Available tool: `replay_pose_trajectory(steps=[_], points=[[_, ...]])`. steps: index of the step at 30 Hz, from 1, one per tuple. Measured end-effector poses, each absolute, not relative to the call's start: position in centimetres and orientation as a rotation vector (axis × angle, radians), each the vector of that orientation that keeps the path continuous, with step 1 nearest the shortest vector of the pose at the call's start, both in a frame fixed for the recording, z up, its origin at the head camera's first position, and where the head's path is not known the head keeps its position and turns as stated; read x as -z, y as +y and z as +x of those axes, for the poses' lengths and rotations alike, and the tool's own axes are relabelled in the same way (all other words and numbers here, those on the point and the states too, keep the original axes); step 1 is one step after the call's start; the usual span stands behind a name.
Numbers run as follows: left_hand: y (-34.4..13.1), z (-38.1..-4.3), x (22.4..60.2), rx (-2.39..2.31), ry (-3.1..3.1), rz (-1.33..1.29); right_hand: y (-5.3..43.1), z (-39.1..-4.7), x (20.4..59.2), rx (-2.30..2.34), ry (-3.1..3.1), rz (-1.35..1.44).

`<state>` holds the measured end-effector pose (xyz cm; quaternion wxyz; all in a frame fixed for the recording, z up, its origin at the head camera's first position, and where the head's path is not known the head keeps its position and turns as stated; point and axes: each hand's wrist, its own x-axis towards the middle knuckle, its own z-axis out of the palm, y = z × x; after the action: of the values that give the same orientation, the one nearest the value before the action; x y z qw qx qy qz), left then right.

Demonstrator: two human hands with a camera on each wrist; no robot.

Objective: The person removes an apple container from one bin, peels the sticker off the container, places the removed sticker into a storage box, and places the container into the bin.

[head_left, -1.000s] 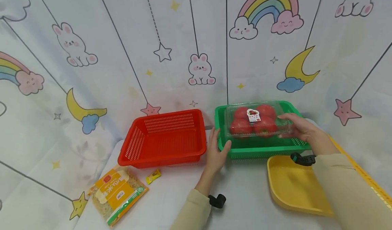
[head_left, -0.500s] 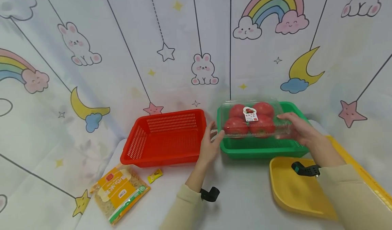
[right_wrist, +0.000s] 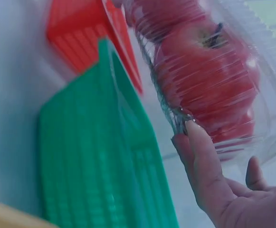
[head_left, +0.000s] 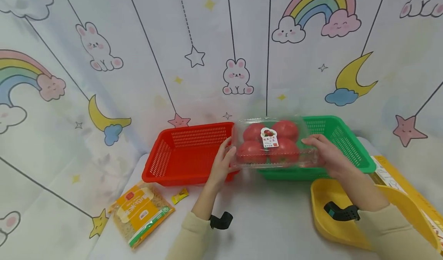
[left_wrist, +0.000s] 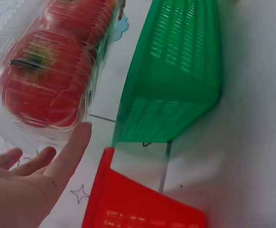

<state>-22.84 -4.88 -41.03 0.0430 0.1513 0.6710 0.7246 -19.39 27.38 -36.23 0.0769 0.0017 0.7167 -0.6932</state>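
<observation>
At the left of the table (head_left: 259,217), a printed orange bag (head_left: 142,214) lies at a slant, and a small yellow packet (head_left: 180,195) lies just to its right. Behind both stands a red basket (head_left: 169,162) with pierced sides.

Next comes the left hand (head_left: 219,165), reaching up to the left end of a clear plastic box (head_left: 263,165). Its fingers are apart and fairly straight, at the end of the box; the left wrist view shows one fingertip at the lower edge, though I cannot tell how firmly it presses.

The box is held up off the table, in front of the right end of the red basket and the left part of a green basket (head_left: 349,148). Red apples (head_left: 283,150) show through it, four from the head view, with a white label (head_left: 269,137) on top.

The right hand (head_left: 327,154) has its fingers clamped on the right end of the box, gripping its lower edge in the right wrist view. Below that forearm, a yellow tray (head_left: 332,229) sits in front of the green basket, partly hidden by the sleeve (head_left: 387,233). A yellow band (head_left: 405,183) runs along the far right.
</observation>
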Motion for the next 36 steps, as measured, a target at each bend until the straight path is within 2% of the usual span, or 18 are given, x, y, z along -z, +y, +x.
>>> replay_pose_trajectory(steps=[7,13,22,36], points=[[-7.1,-21.2,41.4,-2.246,2.052,0.377,25.1,-17.7,36.9,2.113,2.095,-0.015],[-9.4,-19.4,41.7,-2.235,2.095,0.306,23.2,-15.9,37.6,1.919,2.296,-0.063],[-11.8,-15.9,43.0,-2.23,2.047,0.365,21.8,-12.5,38.6,1.739,2.373,-0.063],[-14.5,-12.4,43.5,-2.17,2.007,0.189,20.7,-10.8,39.3,1.709,2.174,-0.056]])
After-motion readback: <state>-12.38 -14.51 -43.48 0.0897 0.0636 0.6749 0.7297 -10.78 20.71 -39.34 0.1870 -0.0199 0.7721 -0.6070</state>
